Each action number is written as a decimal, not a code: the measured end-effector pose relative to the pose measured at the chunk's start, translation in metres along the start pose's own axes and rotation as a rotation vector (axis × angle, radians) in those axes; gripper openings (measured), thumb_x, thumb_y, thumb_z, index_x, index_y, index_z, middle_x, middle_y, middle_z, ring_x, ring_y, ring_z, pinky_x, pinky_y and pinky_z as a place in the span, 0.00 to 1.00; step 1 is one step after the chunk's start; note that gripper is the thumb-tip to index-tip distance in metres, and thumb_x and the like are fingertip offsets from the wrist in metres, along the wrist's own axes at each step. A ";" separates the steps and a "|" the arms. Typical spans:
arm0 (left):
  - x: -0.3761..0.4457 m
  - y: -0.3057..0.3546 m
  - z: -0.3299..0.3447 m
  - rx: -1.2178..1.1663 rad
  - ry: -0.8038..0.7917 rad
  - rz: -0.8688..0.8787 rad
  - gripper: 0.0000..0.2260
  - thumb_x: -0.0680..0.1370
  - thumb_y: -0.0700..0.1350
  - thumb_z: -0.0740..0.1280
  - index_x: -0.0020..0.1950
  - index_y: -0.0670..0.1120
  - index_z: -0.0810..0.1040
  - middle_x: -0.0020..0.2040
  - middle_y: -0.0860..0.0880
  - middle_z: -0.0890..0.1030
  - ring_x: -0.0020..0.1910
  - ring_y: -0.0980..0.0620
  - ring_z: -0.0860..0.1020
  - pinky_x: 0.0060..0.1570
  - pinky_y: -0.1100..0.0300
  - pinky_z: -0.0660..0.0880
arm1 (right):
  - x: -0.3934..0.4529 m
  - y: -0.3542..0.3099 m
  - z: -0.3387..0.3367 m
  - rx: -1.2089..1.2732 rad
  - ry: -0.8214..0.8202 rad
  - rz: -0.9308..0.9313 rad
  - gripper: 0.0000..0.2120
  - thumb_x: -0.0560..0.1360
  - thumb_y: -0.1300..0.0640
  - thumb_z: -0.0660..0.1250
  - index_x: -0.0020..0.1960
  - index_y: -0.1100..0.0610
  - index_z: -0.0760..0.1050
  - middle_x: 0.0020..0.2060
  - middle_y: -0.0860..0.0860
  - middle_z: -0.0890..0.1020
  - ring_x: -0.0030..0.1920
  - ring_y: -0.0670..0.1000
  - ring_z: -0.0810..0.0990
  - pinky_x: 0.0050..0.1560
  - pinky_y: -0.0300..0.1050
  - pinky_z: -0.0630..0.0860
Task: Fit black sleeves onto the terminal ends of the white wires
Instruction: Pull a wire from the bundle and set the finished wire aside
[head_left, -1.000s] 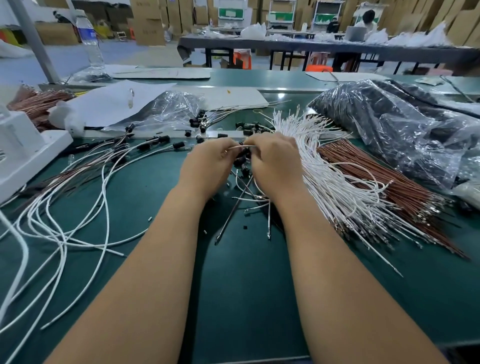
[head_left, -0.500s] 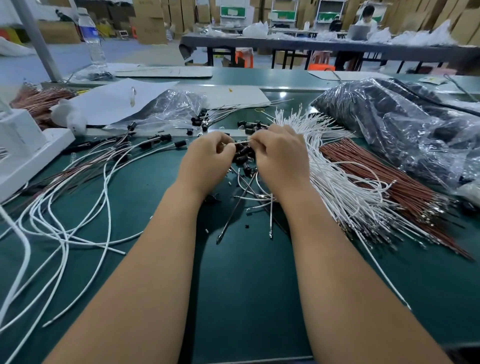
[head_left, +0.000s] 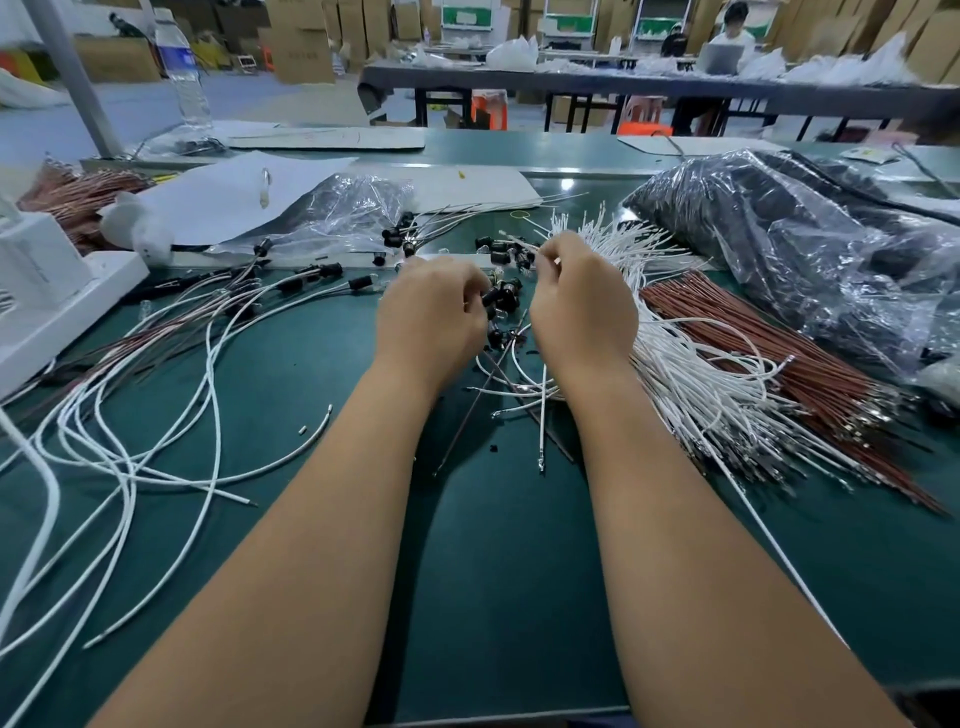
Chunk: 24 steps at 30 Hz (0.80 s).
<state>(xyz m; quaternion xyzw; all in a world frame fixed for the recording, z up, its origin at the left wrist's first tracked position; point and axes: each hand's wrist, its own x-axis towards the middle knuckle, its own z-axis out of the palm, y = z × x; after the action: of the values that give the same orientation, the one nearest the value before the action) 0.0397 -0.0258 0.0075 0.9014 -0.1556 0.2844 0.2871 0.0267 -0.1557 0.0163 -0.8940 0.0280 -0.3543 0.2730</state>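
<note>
The green-topped table (head_left: 493, 597) fills the frame. A large bundle of thin white insulated wires (head_left: 691, 374) lies right of centre. At centre, the left hand (head_left: 431, 312) curls its fingers around a small black cylindrical sleeve (head_left: 491, 297); the right hand (head_left: 582, 306) pinches one white wire end (head_left: 557, 261). Loose black sleeves (head_left: 501, 257) lie just above the hands.

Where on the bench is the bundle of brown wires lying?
In the head view, the bundle of brown wires lies on the green mat, right of the right hand, between the white wires and the plastic bag.
</note>
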 end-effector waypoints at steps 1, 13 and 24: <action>-0.002 0.001 0.001 0.011 -0.072 0.020 0.11 0.75 0.40 0.64 0.54 0.48 0.82 0.48 0.49 0.83 0.54 0.46 0.74 0.54 0.54 0.72 | 0.000 0.000 -0.001 0.059 0.019 0.041 0.06 0.81 0.58 0.60 0.49 0.56 0.76 0.36 0.47 0.74 0.36 0.51 0.72 0.29 0.40 0.60; -0.002 -0.008 0.005 -0.263 -0.111 -0.228 0.09 0.73 0.40 0.70 0.52 0.49 0.83 0.42 0.53 0.82 0.42 0.54 0.80 0.46 0.61 0.75 | -0.002 -0.002 0.009 0.316 -0.068 0.180 0.08 0.78 0.60 0.64 0.52 0.54 0.81 0.45 0.49 0.83 0.45 0.48 0.79 0.44 0.42 0.75; 0.004 -0.016 0.003 -0.727 0.071 -0.402 0.11 0.75 0.34 0.67 0.51 0.48 0.80 0.46 0.52 0.83 0.46 0.51 0.83 0.54 0.55 0.79 | -0.002 -0.003 0.007 0.491 -0.090 0.292 0.10 0.73 0.59 0.65 0.37 0.46 0.77 0.29 0.44 0.76 0.32 0.47 0.74 0.34 0.44 0.72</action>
<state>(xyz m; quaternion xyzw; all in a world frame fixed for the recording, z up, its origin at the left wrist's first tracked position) 0.0509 -0.0154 0.0008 0.7435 -0.0570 0.1801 0.6415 0.0294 -0.1492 0.0128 -0.8023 0.0578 -0.2675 0.5304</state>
